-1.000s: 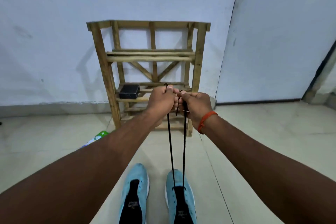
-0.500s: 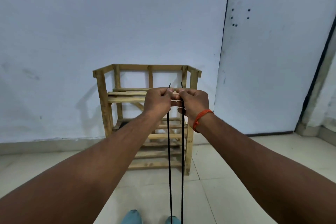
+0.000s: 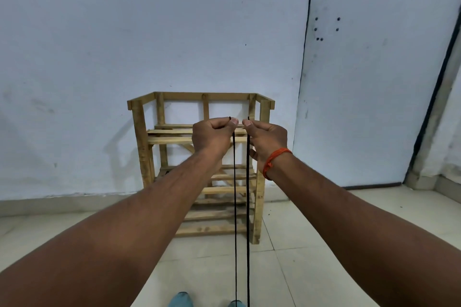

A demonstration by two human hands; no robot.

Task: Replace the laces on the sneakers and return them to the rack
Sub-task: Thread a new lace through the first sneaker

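Head view: both arms reach forward, the left hand [image 3: 212, 136] pinching one end of the thin black shoelace [image 3: 235, 207] between thumb and curled fingers, the right hand [image 3: 268, 139] pinching the other end just beside it. Both strands run taut and parallel, down to the light-blue sneaker toes [image 3: 180, 300] at the bottom edge. Behind the hands, the slatted bare-wood shoe rack [image 3: 139, 147] stands on the floor against the white wall [image 3: 124, 32]. An orange thread band [image 3: 274, 159] circles the right wrist.

Nothing bears readable text; no label, brand, number or sign can be made out.
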